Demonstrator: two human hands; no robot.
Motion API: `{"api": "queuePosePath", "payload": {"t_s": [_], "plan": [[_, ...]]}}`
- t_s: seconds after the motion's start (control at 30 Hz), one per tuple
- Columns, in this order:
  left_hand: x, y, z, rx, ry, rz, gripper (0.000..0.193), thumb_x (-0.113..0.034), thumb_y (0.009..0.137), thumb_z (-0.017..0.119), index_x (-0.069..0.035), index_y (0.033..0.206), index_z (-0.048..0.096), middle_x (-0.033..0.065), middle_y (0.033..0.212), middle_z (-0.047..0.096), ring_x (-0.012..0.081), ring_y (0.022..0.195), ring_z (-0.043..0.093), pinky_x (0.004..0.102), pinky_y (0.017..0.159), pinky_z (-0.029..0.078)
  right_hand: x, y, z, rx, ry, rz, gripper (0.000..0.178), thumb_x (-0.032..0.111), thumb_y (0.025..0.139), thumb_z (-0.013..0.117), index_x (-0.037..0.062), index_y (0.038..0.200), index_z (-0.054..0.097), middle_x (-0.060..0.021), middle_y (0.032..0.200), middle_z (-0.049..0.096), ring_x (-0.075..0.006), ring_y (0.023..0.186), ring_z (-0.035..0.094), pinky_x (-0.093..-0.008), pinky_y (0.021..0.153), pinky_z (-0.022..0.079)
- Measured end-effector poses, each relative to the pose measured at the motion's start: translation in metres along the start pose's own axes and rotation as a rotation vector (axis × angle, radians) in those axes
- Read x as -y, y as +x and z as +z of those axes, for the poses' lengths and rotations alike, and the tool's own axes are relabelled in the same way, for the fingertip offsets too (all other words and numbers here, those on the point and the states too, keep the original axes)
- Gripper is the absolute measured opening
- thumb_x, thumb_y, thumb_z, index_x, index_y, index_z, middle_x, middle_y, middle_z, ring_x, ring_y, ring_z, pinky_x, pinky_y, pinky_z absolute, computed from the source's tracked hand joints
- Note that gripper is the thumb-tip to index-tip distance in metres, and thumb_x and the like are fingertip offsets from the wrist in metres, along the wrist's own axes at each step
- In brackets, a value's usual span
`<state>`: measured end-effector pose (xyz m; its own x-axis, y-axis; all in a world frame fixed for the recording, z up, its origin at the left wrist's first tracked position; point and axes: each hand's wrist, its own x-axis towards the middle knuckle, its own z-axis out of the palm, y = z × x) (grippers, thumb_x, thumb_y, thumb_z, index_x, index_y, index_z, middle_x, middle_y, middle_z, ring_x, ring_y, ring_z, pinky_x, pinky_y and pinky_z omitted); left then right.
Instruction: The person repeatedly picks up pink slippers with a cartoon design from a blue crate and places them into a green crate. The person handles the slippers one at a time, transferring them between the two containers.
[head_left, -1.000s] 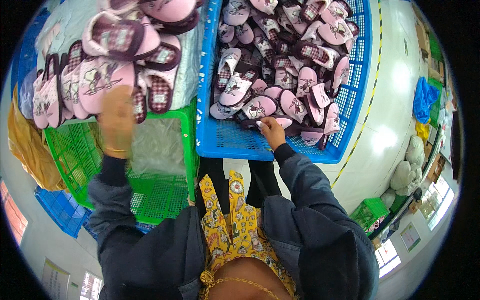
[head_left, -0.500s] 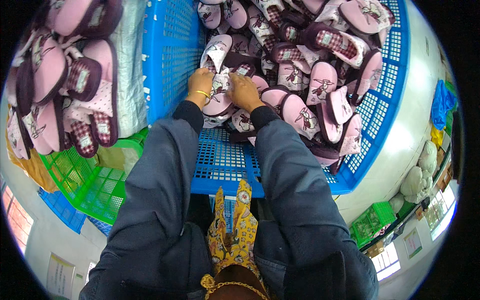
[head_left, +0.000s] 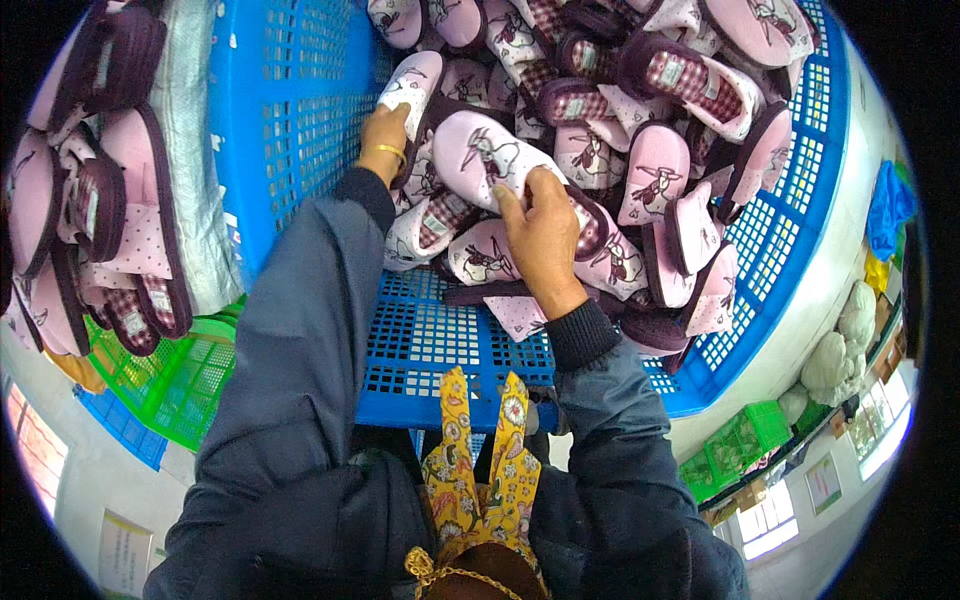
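My right hand [head_left: 543, 235] is closed on a pink slipper [head_left: 485, 150], thumb over its white upper and fingers toward the dark-edged opening. A dark line drawing marks its toe, which points up and left. Farther left, my left hand [head_left: 384, 140], a yellow bangle at the wrist, grips another slipper [head_left: 414, 78] that leans toward the basket's left wall; its fingers are partly hidden. Between and below the hands lie more slippers, one showing a checked insole [head_left: 443, 218]. All are inside a large blue plastic basket [head_left: 450, 335].
Heaped slippers [head_left: 655, 175] fill the basket's far and right parts. At the left, more slippers [head_left: 140, 190] are piled by a whitish woven sack [head_left: 190, 130]. Below them is a green crate [head_left: 190, 385]. Another green crate [head_left: 745, 440] and a blue bag [head_left: 886, 215] lie to the right.
My hands have moved apart from one spot. The right now holds a slipper to the right of there, while the left has moved up onto another. The view has shifted slightly.
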<state>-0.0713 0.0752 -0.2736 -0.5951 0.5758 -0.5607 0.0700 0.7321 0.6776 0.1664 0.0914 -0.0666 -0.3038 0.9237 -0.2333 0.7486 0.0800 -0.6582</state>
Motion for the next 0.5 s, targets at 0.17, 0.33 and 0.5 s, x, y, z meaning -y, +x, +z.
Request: {"api": "queuePosePath", "payload": {"t_s": [0.17, 0.33, 0.5], "plan": [[-0.028, -0.067, -0.002, -0.138, -0.076, 0.074, 0.038, -0.031, 0.093, 0.058, 0.0, 0.112, 0.065, 0.0075, 0.088, 0.068, 0.0152, 0.065, 0.057, 0.0306, 0.061, 0.046, -0.002, 0.002, -0.002, -0.165, 0.078, 0.048, 0.026, 0.014, 0.082, 0.071, 0.0005, 0.083, 0.049, -0.0175, 0.079, 0.054, -0.0374, 0.073, 0.056, -0.0455, 0.063, 0.044], [-0.069, -0.145, -0.023, -0.264, -0.352, -0.076, 0.03, -0.027, 0.094, 0.059, -0.001, 0.108, 0.066, 0.0025, 0.08, 0.064, 0.0091, 0.06, 0.052, 0.0263, 0.055, 0.043, 0.02, -0.009, -0.005, -0.139, 0.237, 0.255, 0.027, 0.017, 0.084, 0.072, -0.0011, 0.086, 0.052, -0.0075, 0.073, 0.052, -0.0173, 0.066, 0.048, -0.0333, 0.06, 0.042], [-0.089, -0.209, -0.054, -0.335, -0.498, -0.116, 0.025, -0.024, 0.096, 0.057, 0.0, 0.097, 0.065, -0.0005, 0.074, 0.058, 0.0065, 0.061, 0.047, 0.0265, 0.053, 0.039, 0.024, 0.002, 0.009, -0.295, 0.321, 0.303, 0.028, 0.017, 0.085, 0.071, -0.003, 0.083, 0.052, -0.0093, 0.072, 0.052, -0.0175, 0.066, 0.048, -0.0333, 0.061, 0.041]]}}
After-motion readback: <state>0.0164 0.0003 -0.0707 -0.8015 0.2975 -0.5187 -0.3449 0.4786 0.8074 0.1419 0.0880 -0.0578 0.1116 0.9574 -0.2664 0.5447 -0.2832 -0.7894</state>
